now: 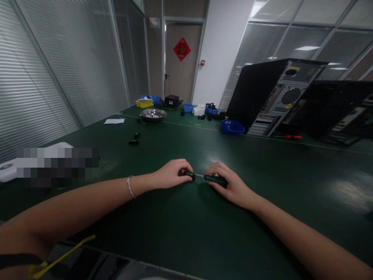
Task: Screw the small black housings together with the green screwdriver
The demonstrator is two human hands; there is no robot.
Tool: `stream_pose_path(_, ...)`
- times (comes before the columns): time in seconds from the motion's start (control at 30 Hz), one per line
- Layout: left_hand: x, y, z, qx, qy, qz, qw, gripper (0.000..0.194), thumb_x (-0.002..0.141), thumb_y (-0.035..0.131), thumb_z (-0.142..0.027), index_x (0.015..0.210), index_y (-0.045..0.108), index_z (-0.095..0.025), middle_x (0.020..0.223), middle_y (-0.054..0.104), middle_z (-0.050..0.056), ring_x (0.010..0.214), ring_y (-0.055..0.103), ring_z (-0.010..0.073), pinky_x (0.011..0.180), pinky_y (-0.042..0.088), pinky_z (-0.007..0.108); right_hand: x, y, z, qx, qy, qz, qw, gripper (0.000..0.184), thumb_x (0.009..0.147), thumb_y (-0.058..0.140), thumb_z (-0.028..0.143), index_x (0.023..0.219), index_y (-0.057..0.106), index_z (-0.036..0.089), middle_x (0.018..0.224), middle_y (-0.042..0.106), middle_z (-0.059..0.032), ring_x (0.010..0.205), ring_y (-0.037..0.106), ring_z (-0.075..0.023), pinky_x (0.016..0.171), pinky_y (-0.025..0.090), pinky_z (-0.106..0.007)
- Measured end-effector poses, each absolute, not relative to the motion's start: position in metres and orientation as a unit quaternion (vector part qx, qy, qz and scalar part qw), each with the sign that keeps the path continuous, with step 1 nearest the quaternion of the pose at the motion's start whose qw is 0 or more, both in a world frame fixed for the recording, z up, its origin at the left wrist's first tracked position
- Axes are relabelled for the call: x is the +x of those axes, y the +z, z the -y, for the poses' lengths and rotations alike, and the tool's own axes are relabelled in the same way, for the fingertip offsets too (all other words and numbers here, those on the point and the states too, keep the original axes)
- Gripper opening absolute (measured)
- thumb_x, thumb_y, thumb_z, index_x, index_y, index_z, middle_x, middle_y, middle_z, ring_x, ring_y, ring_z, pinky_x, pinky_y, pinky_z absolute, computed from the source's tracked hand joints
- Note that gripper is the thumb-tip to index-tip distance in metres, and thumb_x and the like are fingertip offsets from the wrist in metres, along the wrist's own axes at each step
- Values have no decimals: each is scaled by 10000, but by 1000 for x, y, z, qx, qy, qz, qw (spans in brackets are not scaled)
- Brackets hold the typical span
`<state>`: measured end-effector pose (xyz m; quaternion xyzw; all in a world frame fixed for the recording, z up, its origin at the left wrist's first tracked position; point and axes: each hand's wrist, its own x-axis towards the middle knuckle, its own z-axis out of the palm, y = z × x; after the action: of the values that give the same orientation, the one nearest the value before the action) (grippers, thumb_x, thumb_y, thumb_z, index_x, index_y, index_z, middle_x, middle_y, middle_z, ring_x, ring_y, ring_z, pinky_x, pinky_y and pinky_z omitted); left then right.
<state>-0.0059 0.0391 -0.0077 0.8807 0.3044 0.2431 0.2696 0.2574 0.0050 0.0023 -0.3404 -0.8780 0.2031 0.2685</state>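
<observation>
My left hand [171, 175] is closed round a small black rounded part [190, 176], thumb below and fingers above. To its right, my right hand [234, 188] grips a screwdriver [214, 179] by its dark handle. The thin metal shaft points left, and its tip reaches the right side of the black part. Whether the tip sits inside the part is too small to tell. Both hands are low over the green table [180, 229]. Farther off to the left lie two small black pieces, one nearer [133, 142] and one behind it [137, 135].
A metal bowl [153, 114] and white paper [114, 121] lie at the back left. Behind are a yellow bin [144, 103] and a black box [171, 101]. A blue bin [232, 127] stands beside a computer tower [262, 93]. A white object [62, 147] lies left, partly pixelated.
</observation>
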Motion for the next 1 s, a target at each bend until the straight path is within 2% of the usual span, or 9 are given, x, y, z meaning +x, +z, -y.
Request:
stream_pose_path(0.53,-5,-6,-39,884,236,-299,271,185,850,689,-251,1013,658,-169,930,588,25,801,544,160,694,443,260,258,-2,-7,-337,209,875,277,269,885,588,108,1127,595,225,1069,557,-74,992,547,-228,867,472,-386)
stream_pose_path(0.7,-5,-5,-37,872,224,-316,299,364,831,709,-265,1163,578,-189,921,585,16,797,551,161,701,449,266,259,-2,-8,-353,197,867,293,280,897,575,117,1153,593,228,1077,553,-79,1009,542,-234,878,468,-399)
stream_pose_path(0.8,-5,-3,-35,871,224,-314,304,474,818,727,-330,1229,530,-200,931,591,15,795,557,164,713,450,276,261,-1,-8,-363,189,862,300,280,899,575,124,1157,596,230,1073,553,-79,1015,544,-237,886,467,-404)
stream_pose_path(0.9,-5,-2,-34,867,226,-314,314,406,904,612,-400,1240,522,-190,905,594,19,789,559,169,706,448,280,263,-2,-8,-367,187,860,300,281,899,579,135,1162,598,233,1075,555,-77,1011,550,-235,884,473,-399)
stream_pose_path(1.0,-5,-2,-35,849,247,-337,324,252,992,398,-250,1187,535,-168,893,593,32,791,562,171,704,457,287,265,-3,-9,-365,182,860,306,290,901,582,147,1175,597,238,1082,559,-76,1014,555,-236,885,477,-398)
